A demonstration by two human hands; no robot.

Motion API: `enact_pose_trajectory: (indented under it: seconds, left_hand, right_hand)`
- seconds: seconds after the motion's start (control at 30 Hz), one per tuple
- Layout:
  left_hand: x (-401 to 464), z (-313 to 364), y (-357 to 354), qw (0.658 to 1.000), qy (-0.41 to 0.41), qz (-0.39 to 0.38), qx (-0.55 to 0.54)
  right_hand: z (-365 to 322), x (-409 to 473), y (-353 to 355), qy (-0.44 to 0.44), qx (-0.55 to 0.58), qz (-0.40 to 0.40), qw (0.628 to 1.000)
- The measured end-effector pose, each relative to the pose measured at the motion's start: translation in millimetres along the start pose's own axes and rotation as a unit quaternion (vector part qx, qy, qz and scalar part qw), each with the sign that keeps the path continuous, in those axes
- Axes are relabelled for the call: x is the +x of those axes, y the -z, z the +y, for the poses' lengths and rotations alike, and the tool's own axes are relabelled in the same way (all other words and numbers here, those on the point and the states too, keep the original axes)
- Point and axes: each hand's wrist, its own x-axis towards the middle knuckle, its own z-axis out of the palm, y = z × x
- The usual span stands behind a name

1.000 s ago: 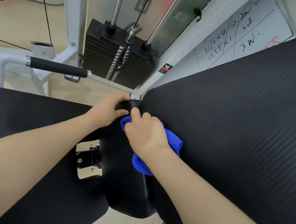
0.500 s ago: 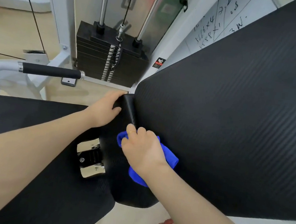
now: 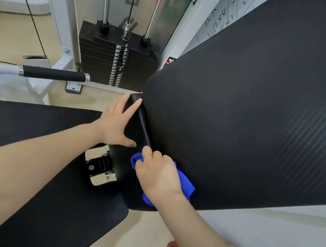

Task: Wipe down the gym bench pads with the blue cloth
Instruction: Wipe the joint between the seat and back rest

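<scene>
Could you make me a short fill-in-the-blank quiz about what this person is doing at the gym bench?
1. The right hand presses a crumpled cloth whose colour is ____.
2. The left hand lies flat with its fingers ____ on the black ribbed bench pad.
3. Behind the pads stands a black stack of ____ on steel guide rods.

Missing words: blue; spread; weight plates

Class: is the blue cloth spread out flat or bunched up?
Bunched up. The blue cloth shows only as crumpled folds bulging out around the right hand, which clutches it against the pad.
</scene>
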Motion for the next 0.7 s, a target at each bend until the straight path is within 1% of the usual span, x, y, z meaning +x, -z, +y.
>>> enact_pose_trajectory:
  seconds: [0.03,0.07,0.1,0.13,0.17,0.2,0.23,0.27,0.33,0.37,0.43,0.47,0.5,0.53,0.6,0.63,0.7]
  left_hand:
    - [-3.6,3.4,-2.7,1.000,-0.005,0.003,0.002]
    - [-5.9,5.6,-5.7,1.000,-0.010,0.010,0.001]
    - [-8.2,8.1,-8.7,1.000,-0.012,0.020,-0.001]
    - [-9.9,10.7,-11.0,0.999,-0.008,0.035,-0.007]
    - [-10.2,12.6,-12.9,0.999,0.003,0.052,-0.014]
    - [-10.0,14.8,-14.4,0.997,0.016,0.069,-0.018]
    - [-9.1,17.7,-14.5,0.996,0.029,0.081,-0.019]
    - [-9.1,22.7,-14.4,0.996,0.035,0.085,-0.013]
    - [-8.6,27.4,-13.3,0.995,0.053,0.088,-0.001]
    - [-9.0,29.1,-13.5,0.994,0.062,0.089,0.002]
    - [-10.7,30.5,-13.3,0.994,0.073,0.085,0.005]
    - [-11.5,30.5,-13.8,0.994,0.075,0.082,0.008]
    - [-12.3,30.7,-13.9,0.994,0.078,0.081,0.014]
    - [-13.8,31.2,-14.0,0.993,0.083,0.078,0.020]
    - [-17.3,36.4,-14.7,0.993,0.087,0.069,0.033]
    - [-18.5,39.1,-15.8,0.993,0.084,0.071,0.038]
    - [-20.9,46.6,-18.2,0.993,0.067,0.082,0.048]
  right_hand:
    - [3.3,-0.8,0.1,-0.004,-0.012,0.003,1.000]
    - [9.0,1.1,2.0,-0.013,-0.016,0.027,0.999]
    - [16.8,3.9,7.6,-0.032,-0.023,0.071,0.997]
    - [27.9,6.6,14.7,-0.064,-0.039,0.144,0.987]
    - [40.7,8.1,25.3,-0.107,-0.048,0.213,0.970]
    - [52.1,7.7,31.7,-0.138,-0.033,0.287,0.947]
    - [59.0,6.3,33.0,-0.154,-0.022,0.335,0.930]
    - [58.7,0.2,29.2,-0.167,-0.019,0.342,0.924]
    - [44.6,-7.7,21.5,-0.165,-0.023,0.303,0.938]
    - [32.4,-13.2,13.8,-0.147,-0.021,0.255,0.955]
    - [7.4,-26.3,-8.8,-0.097,0.021,0.104,0.990]
    - [0.9,-31.0,-18.8,-0.073,0.030,0.030,0.996]
    - [0.8,-34.7,-20.1,-0.070,0.027,-0.002,0.997]
    - [3.4,-36.9,-17.4,-0.078,0.020,0.021,0.997]
    - [18.9,-43.1,-3.7,-0.136,-0.008,0.133,0.982]
    - [33.1,-46.0,5.6,-0.171,-0.015,0.199,0.965]
    - [65.1,-57.7,22.4,-0.246,-0.020,0.320,0.915]
